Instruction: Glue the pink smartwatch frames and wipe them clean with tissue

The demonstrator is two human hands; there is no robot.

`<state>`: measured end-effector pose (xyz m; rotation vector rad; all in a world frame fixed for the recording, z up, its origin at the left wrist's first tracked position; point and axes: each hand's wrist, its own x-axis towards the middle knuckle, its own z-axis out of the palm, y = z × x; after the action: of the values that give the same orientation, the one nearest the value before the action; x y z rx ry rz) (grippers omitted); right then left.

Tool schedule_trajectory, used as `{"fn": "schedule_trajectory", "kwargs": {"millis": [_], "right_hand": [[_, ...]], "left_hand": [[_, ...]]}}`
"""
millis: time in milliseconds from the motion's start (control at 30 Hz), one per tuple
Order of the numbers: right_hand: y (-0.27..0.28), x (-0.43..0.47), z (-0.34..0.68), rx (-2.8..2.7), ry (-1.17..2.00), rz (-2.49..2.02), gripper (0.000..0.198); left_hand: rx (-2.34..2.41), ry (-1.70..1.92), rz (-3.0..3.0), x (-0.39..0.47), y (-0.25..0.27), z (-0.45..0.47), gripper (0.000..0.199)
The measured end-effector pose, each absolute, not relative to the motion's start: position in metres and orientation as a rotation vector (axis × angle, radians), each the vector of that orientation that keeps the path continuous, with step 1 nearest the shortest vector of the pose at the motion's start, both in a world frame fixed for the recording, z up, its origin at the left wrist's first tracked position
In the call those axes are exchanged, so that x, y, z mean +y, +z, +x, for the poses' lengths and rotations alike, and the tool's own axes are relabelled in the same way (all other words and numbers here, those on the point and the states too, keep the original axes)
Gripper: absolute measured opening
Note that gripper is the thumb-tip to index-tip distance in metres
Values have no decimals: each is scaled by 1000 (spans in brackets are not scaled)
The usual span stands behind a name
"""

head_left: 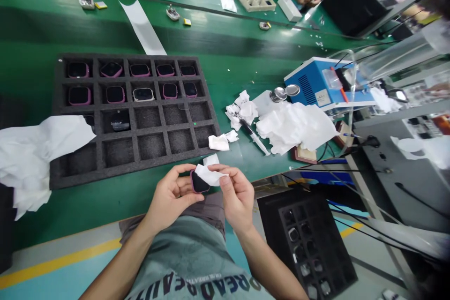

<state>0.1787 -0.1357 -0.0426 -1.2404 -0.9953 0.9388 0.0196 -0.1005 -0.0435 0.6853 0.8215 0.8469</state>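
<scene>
Here's the left hand (174,190), fingers and thumb curled round a rounded-square watch-like piece with a glossy black face and a purple-pink rim (199,183): a firm-looking grip at the edges. And the right hand (237,192) has its grip closed too, thumb and fingers pinching a thin, soft white paper tissue (211,176) that lies partly across that dark face. The piece is up in the air, near the front edge of the green, smooth-sheened surface (112,204), just short of the black foam tray (133,165).

Now, the danger! That rim looks slick, and a hold by the edges could let the piece slip, perhaps past the surface and down to the lap or floor. Grit caught in the tissue might scratch the gloss; a rough tug could tear such flimsy paper or leave lint.

Look right: a slim syringe with a dark barrel and pale end (255,137) lies against dark-specked, crumpled white scraps (242,110), so a careless sleep of the wrist might pick up smears. Over on the left, a limp, creased white cloth-like sheet (35,150) drapes across the tray's matte, square-walled pockets; dragged, it could disturb the pieces lying there.
</scene>
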Motion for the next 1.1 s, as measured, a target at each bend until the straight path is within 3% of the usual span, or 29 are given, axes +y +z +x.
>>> {"fn": "schedule_trajectory", "kwargs": {"millis": [167, 367, 533, 667, 833, 967, 1100], "right_hand": [[-55, -146, 165, -909, 949, -1298, 18], [-55, -151, 144, -762, 1121, -1265, 21], [-17, -137, 180, -431, 1127, -1132, 17], [-8, -124, 233, -341, 983, -1159, 19], [-50, -104, 263, -345, 824, -1408, 37], [-66, -102, 270, -395, 691, -1494, 40], [-52, -107, 267, -623, 337, -1678, 42]], "left_hand": [[1023, 907, 737, -106, -45, 27, 57], [1220, 926, 1049, -112, -56, 34, 40], [1112, 1020, 864, -107, -54, 32, 51], [1012, 1150, 692, -100, -48, 25, 58], [987, 1194, 648, -96, -46, 23, 58], [985, 1195, 650, -94, -45, 25, 59], [1005, 1175, 648, -93, -42, 25, 60]]}}
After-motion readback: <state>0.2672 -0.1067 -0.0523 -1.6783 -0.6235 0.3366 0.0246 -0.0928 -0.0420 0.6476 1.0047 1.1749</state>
